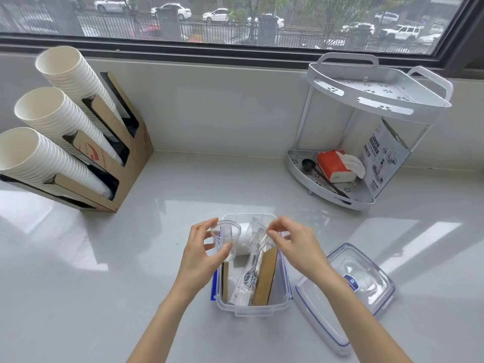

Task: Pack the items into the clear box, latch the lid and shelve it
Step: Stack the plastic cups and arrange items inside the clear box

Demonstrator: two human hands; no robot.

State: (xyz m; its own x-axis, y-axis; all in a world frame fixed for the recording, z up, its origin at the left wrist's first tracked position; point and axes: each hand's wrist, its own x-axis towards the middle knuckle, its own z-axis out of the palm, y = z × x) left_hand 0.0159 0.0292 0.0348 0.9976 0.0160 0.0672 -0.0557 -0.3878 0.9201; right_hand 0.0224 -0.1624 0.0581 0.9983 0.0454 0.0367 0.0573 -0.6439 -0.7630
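The clear box stands open on the counter in front of me. Inside it are two brown cardboard pieces, a white paper cup lying on its side and wrapped cutlery. My left hand holds a small clear plastic cup upright over the box's left side. My right hand pinches the top of a clear wrapped spoon packet above the box. The blue-trimmed lid lies on the counter to the right of the box.
A two-tier white rack stands at the back right; its lower tier holds a tissue pack, a black scoop and a leaflet. A cardboard holder with stacked paper cups stands at the left. A window runs behind.
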